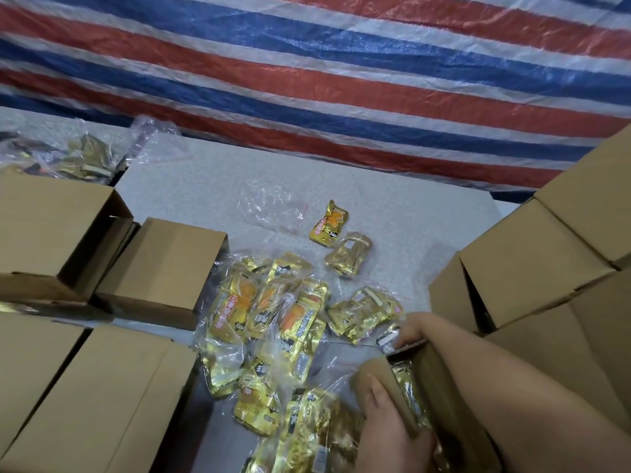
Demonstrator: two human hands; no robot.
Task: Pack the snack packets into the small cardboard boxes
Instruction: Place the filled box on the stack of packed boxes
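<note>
Head view of a packing station. Gold snack packets (273, 322), several in clear plastic bags, lie heaped on the grey surface (191, 186), with one loose packet (329, 221) apart toward the far edge. Closed small cardboard boxes (160, 271) stand at left, and more stacked boxes (532, 257) at right.

The step in hand appears to be filling one box: an open box (423, 363) sits at the lower right with gold packets visible inside. The left hand (389, 421) curls over the box's near-left wall, thumb on the outer face, steadying it. The right hand (415, 331) reaches over the far rim of the box, fingers bent down onto a packet at that edge; whether it pinches the packet or only pushes it cannot be told.

The next move probably calls for seating that packet flat among those already inside, then drawing another from the heap while the left hand keeps the box from sliding.

The right forearm hides most of the box interior, so its fill level is unclear. Motion blur softens the lower packets, and print on the wrappers is unreadable. A further bag of packets (85, 158) at far left is dim.
</note>
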